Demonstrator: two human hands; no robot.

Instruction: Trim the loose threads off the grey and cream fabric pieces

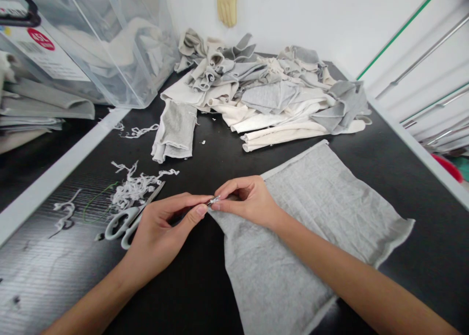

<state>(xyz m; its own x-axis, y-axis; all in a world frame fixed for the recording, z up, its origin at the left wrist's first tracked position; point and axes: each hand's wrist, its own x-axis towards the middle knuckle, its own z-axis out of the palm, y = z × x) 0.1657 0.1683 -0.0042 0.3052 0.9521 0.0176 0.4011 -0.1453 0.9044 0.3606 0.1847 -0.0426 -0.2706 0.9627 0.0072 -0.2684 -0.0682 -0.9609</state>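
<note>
Both hands pinch one corner of the grey cloth.
The left hand (161, 232) and right hand (245, 200) hold closed grips on the cloth (300, 227), spread on the bench (205, 286); scissors (130, 218) lie left of it, and a slack pinch could let the corner slip.

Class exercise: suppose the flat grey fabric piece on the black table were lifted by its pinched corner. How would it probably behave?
The grey fabric piece would probably hang limp: it looks thin, creased and lies flat on the black table. It is likely light, since the left hand and right hand pinch its corner with fingertips only. It seems unlikely to slide far.
</note>
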